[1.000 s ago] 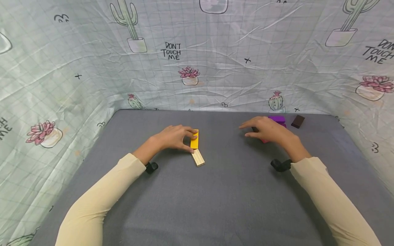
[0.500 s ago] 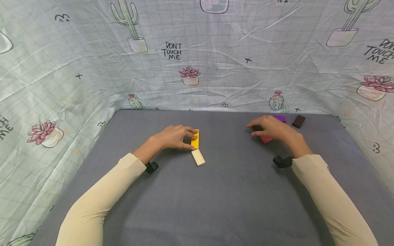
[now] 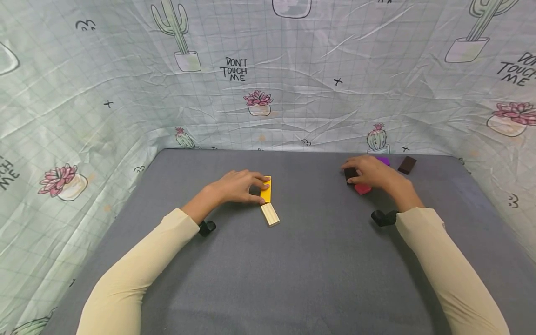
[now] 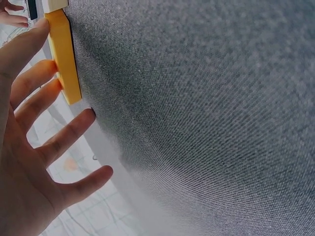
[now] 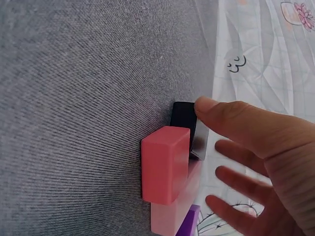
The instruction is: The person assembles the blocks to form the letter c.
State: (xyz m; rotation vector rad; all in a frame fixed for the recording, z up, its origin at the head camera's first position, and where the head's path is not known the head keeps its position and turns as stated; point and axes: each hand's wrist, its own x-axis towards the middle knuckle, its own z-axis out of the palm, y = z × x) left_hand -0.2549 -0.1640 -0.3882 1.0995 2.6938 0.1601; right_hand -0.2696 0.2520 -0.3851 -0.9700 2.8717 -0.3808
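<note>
A yellow block lies flat left of the table's centre. My left hand rests on it, with thumb, index and middle fingertips touching it in the left wrist view; the other two fingers stretch out past its end. A pale wooden block lies slantwise against its near end. At the back right, my right hand pinches a dark brown block. In the right wrist view, the thumb presses that block's edge, and the index finger is hidden behind the thumb.
Beside the dark block is a red block, with a pinkish block behind it. A purple block shows past my right hand, and another dark brown block lies farther right. Patterned cloth hangs around the grey table.
My right hand has moved right and closed in on the dark brown block, its fingers now around it. My left hand and the yellow and pale blocks have stayed put.
</note>
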